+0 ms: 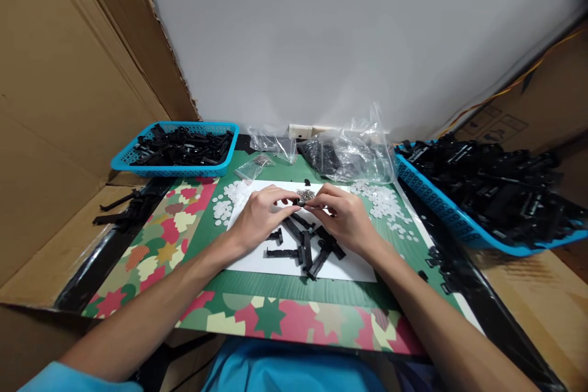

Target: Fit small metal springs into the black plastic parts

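Over the white sheet [250, 264], my left hand [261, 214] pinches a small black plastic part [301, 202] between thumb and fingers. My right hand [342, 217] meets it from the other side, its fingertips closed together at the part's right end. Whatever is between those right fingertips is too small to make out. Just behind the fingers lies a heap of tiny silvery metal pieces [305, 194]. Below both hands, several long black plastic pieces [307, 251] lie crossed over one another on the sheet.
White discs lie in a left group [223, 211] and a right group [386, 205]. Blue baskets of black parts stand at left [174, 170] and right [441, 220]. Clear plastic bags [353, 156] rest by the wall. Small black pieces [443, 269] lie along the right edge.
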Demonstrator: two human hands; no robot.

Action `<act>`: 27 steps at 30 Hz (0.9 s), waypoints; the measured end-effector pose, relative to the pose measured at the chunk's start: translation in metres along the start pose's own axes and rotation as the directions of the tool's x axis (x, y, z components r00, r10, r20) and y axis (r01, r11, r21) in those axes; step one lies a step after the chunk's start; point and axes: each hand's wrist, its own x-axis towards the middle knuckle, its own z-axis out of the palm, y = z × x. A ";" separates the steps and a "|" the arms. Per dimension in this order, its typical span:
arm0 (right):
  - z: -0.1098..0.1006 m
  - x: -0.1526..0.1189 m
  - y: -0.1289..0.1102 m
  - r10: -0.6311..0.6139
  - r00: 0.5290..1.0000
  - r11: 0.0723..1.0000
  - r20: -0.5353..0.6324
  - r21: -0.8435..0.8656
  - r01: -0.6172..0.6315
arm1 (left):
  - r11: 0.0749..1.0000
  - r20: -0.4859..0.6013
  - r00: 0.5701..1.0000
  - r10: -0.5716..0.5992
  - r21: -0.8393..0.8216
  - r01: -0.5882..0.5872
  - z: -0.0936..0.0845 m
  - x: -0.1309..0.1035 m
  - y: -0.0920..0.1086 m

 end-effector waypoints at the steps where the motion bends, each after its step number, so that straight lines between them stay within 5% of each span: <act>1: 0.000 0.000 0.000 0.014 1.000 1.000 0.020 -0.002 -0.014 | 1.000 0.000 1.000 0.014 0.018 -0.014 0.001 0.000 -0.003; 6: -0.010 0.007 -0.003 0.092 0.987 0.992 0.131 0.070 -0.102 | 0.999 0.036 0.999 0.016 0.035 -0.017 0.005 0.002 -0.016; 13: -0.019 0.017 -0.008 0.174 0.984 0.942 0.036 0.286 -0.177 | 0.998 0.099 0.995 -0.004 0.059 -0.002 0.008 0.004 -0.020; 27: 0.006 0.018 -0.017 0.240 0.970 0.950 -0.037 0.217 -0.226 | 0.975 0.197 0.973 0.121 0.158 -0.153 0.007 0.002 -0.014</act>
